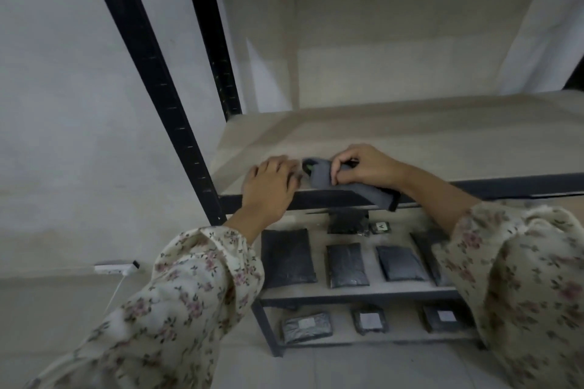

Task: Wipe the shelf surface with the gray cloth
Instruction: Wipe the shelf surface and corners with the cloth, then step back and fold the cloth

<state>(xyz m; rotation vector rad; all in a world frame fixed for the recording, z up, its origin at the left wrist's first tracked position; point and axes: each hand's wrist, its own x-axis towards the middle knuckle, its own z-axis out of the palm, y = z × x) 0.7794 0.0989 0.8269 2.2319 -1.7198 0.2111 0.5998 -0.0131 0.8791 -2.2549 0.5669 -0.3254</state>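
Head view, item one: gray cloth (319, 176), soft folded fabric, on the shelf's front edge, long axis along that edge, right end drooping over the black rail (521, 188). I log my right hand (363, 167) pinching its top and my left hand (268, 183) resting flat-fingered just beside its left end. Shelf surface (410, 142): pale matte board, lying beyond both hands.

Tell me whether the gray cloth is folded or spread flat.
Bunched, not spread flat. The gray cloth lies gathered at the shelf front edge, one end drooping over it, pinched by the right hand.
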